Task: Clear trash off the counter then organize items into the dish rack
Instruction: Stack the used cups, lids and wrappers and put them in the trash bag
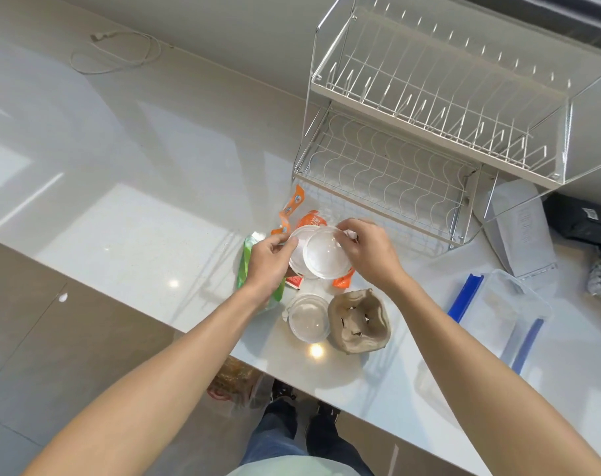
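- Two bare hands at work above a small heap of litter near the middle of the pale surface (127, 228), viewed from head height.
- Left hand (268, 261) pinching the left rim of a clear round plastic lid (297, 247); right hand (367, 247) pinching the far rim of a second clear lid (326, 257) that overlaps the first.
- Beneath the lids: orange wrappers (294, 207), a green packet (246, 266) under the left hand, a small red scrap (294, 281).
- Nearer: a third clear lid (307, 317) lying flat, touching a crumpled brown paper cup carrier (359, 321) on its right.
- Two-tier wire dish rack (429, 108) at far right, both tiers bare.
- Clear storage box with blue clips (498, 314) on the near right, not yet racked.
- Judged early: trash clearing barely under way, most litter still out, organizing not begun.
- Bag on the floor (237, 383) below the surface edge, contents unclear.
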